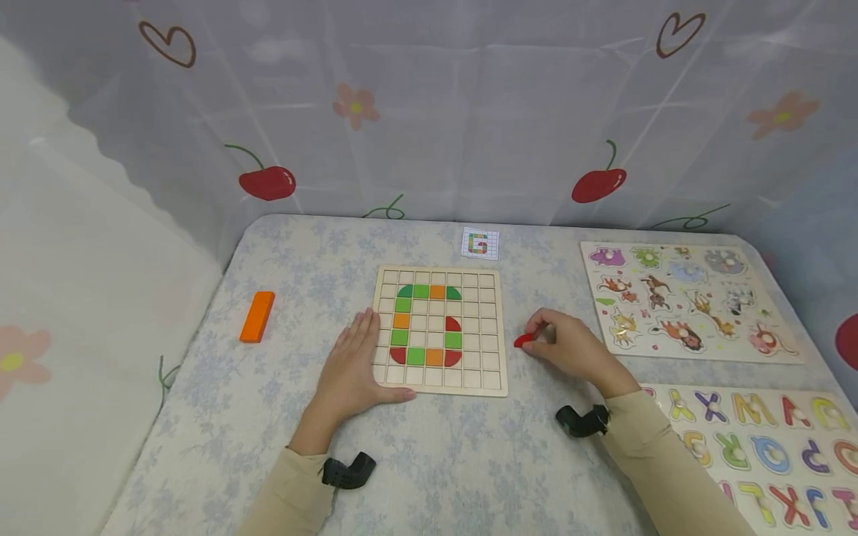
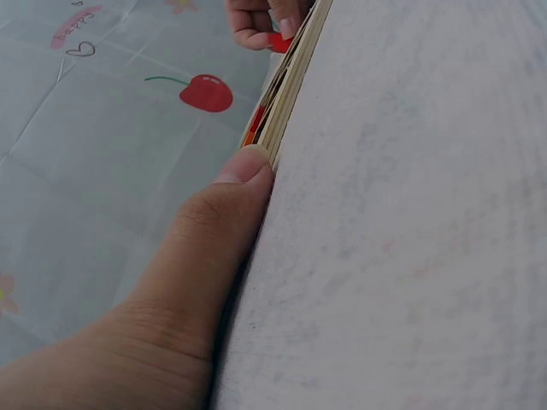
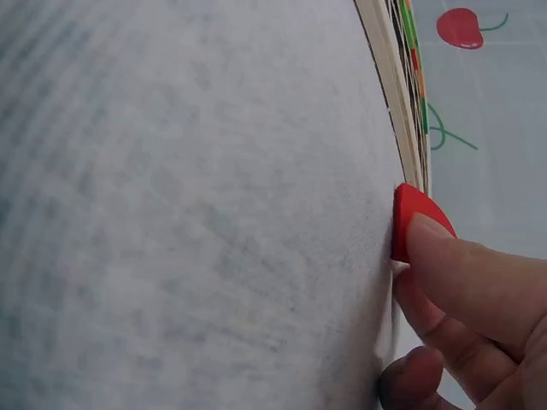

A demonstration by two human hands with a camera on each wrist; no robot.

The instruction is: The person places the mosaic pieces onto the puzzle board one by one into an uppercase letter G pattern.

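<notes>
A square wooden grid board [image 1: 481, 362] lies on the table, with green, orange and red tiles set in a G-like shape. My left hand [image 1: 351, 368] rests against its left side, fingers straight, while the thumb [image 2: 224, 209] lies along its near edge. Right of the board, my right hand [image 1: 566, 344] pinches a red quarter-round tile [image 3: 416, 209] between thumb and finger. The tile is at table level, apart from the board in the head view. Behind the board lies a small pattern card [image 1: 480, 244] printed with a similar coloured shape.
An orange block [image 1: 258, 317] lies at the left of the table. On the right are an animal puzzle board [image 1: 697, 301] and, nearer, a letter puzzle board [image 1: 757, 424]. A printed curtain [image 1: 456, 112] hangs along the far edge.
</notes>
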